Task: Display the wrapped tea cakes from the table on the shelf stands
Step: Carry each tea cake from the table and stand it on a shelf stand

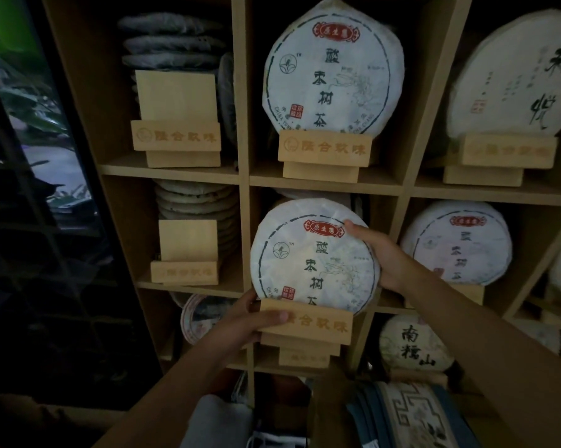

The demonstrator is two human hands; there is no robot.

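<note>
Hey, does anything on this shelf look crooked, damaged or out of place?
Nothing looks damaged. Two wooden stands in the left column, upper and lower, hold no cake. The tea cake and stand in the middle are held by the left hand and right hand.

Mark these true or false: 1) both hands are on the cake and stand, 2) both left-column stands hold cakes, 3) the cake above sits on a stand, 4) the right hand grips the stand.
1) True: the left hand grips the wooden stand, the right hand holds the wrapped tea cake.
2) False: the upper left stand and lower left stand are bare.
3) True: the upper cake sits on one.
4) False: it holds the cake's edge.
</note>
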